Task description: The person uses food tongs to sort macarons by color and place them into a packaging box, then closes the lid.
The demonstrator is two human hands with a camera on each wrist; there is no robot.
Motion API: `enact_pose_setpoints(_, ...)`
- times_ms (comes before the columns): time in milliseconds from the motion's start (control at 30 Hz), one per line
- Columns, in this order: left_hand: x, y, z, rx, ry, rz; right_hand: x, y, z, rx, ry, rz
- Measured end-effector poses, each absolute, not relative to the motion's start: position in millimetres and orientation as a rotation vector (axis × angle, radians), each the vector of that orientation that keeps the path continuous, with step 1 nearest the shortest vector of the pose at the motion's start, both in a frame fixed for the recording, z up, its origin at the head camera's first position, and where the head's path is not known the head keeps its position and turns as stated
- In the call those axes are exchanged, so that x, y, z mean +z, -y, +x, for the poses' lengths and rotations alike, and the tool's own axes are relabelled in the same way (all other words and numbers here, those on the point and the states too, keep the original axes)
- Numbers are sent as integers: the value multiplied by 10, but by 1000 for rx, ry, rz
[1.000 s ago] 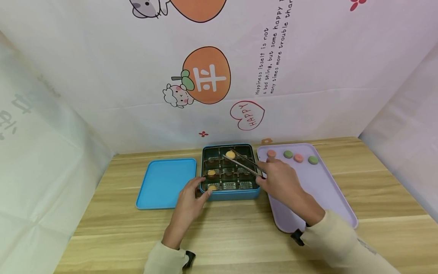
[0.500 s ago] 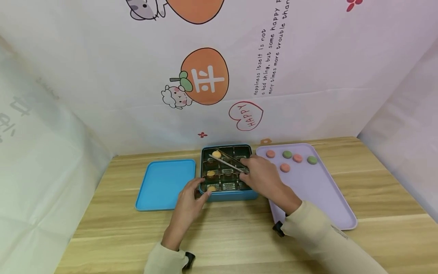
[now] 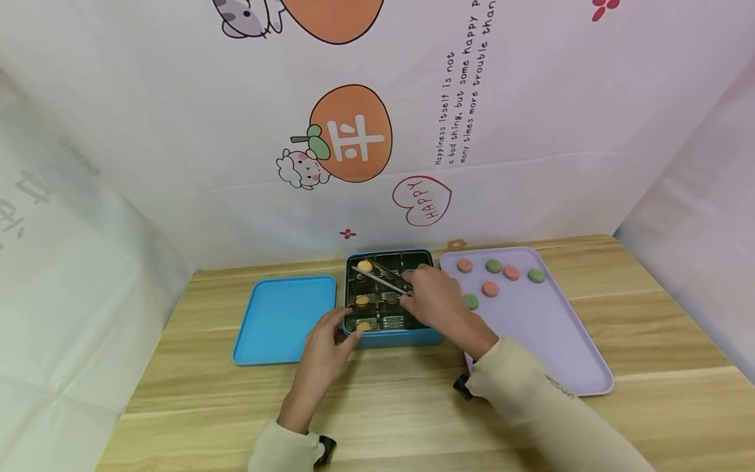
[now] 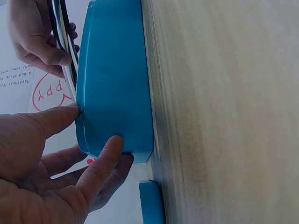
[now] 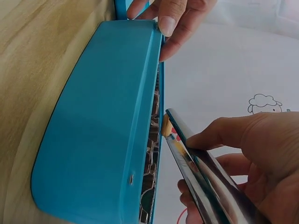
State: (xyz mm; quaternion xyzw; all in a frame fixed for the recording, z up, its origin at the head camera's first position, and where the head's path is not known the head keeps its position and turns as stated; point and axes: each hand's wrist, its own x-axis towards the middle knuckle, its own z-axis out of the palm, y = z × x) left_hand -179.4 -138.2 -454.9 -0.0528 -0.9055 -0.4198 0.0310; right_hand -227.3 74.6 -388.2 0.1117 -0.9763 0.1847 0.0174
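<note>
A blue tin box (image 3: 395, 337) with a dark divided insert sits mid-table. My right hand (image 3: 439, 303) grips metal tongs (image 3: 386, 278) that pinch a yellow round sweet (image 3: 365, 266) over the box's far left cell. In the right wrist view the tongs (image 5: 196, 170) hold the sweet (image 5: 165, 126) just above the box (image 5: 103, 135). Two more yellow sweets (image 3: 362, 301) lie in the left column. My left hand (image 3: 330, 341) holds the box's front left corner, thumb on the rim; the left wrist view shows its fingers (image 4: 100, 163) against the box wall (image 4: 117, 79).
The blue lid (image 3: 283, 318) lies flat left of the box. A lilac tray (image 3: 560, 334) on the right carries several pink and green sweets (image 3: 489, 288). A printed backdrop stands behind the wooden table (image 3: 377, 406), with bare wood in front.
My right hand has carried the tongs and yellow sweet leftward across the box, from the middle far cell to the far left cell. The left hand stayed on the corner.
</note>
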Motion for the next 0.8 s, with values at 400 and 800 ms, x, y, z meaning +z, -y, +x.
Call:
enact_pose_setpoints(400, -4550, 1379, -1791, -1290, 2792, -155, -3933, -728, -2321, 551, 3017, 334)
enact_pose_setpoints(800, -4548, 1382, -1790, -1290, 2796, -159, -3942, -755, -2311, 568, 3019, 325)
